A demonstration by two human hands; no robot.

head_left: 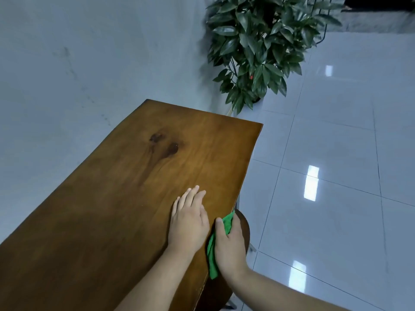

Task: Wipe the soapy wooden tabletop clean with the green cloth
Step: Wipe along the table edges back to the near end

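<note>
Hands met at the right edge of the long brown wooden tabletop (125, 198), low in the frame's centre. The left hand (188, 218) lay flat on the wood, fingers straight and close together, holding nothing. Just beside it, the right hand (229, 245) gripped the bright green cloth (212, 259), fingers curled over it against the table's edge, thumb on top. A round dark wooden stool (244, 225) showed beneath that hand. A leafy green potted plant (262, 43) stood at upper right on glossy white floor tiles (336, 153).
</note>
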